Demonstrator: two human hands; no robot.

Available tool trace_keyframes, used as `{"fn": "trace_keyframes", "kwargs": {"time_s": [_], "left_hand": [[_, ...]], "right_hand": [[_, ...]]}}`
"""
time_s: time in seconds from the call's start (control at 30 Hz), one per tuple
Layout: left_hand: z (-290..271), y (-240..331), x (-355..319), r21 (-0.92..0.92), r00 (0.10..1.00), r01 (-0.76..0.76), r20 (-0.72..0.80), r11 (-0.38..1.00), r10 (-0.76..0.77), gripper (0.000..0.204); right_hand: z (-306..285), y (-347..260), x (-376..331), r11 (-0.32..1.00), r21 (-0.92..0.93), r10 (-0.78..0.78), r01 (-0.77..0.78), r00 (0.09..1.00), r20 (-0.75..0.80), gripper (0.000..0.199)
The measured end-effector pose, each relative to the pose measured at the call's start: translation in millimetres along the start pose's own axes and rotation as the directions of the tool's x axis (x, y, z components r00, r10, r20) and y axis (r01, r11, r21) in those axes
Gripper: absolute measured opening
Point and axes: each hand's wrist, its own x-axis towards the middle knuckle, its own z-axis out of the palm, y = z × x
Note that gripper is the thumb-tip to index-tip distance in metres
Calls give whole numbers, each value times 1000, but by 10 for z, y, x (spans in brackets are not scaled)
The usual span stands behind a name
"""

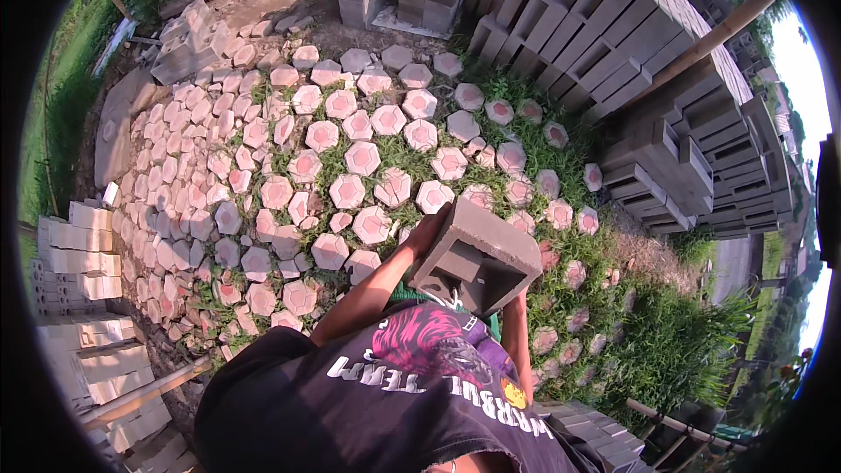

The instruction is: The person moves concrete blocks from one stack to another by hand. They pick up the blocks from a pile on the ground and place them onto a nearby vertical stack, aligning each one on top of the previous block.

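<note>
- Tall stack of grey hollow concrete blocks [666,96] stands beyond a field of pink-centred hexagonal pavers [350,166] laid in grass.
- Grey hollow concrete block [476,256], cavity showing, is held tilted against the chest.
- Left hand [432,229] is clamped on its upper edge; right hand [517,302] is mostly hidden beneath, grip unclear.
- The heavy, rough block could slip and drop.

The one head view looks steeply down from the person's head, close over their dark shirt [368,403], onto hexagonal pavers [350,158] and stacked concrete blocks [613,44] farther ahead.
</note>
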Motion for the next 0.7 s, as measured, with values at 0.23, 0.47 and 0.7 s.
{"fn": "trace_keyframes", "kwargs": {"time_s": [0.23, 0.47, 0.7], "left_hand": [[-785, 8, 673, -369, 978, -58, -207, 928, -22, 72], [-1620, 50, 1381, -562, 869, -276, -492, 780, -47, 68], [-2090, 816, 2613, -730, 756, -333, -585, 597, -293, 67]], "right_hand": [[644, 60, 1367, 993, -100, 77, -61, 983, 164, 34], [2358, -170, 2686, 942, -165, 334, -292, 865, 375, 33], [3599, -675, 4563, 843, -321, 537, -431, 667, 515, 56]]}}
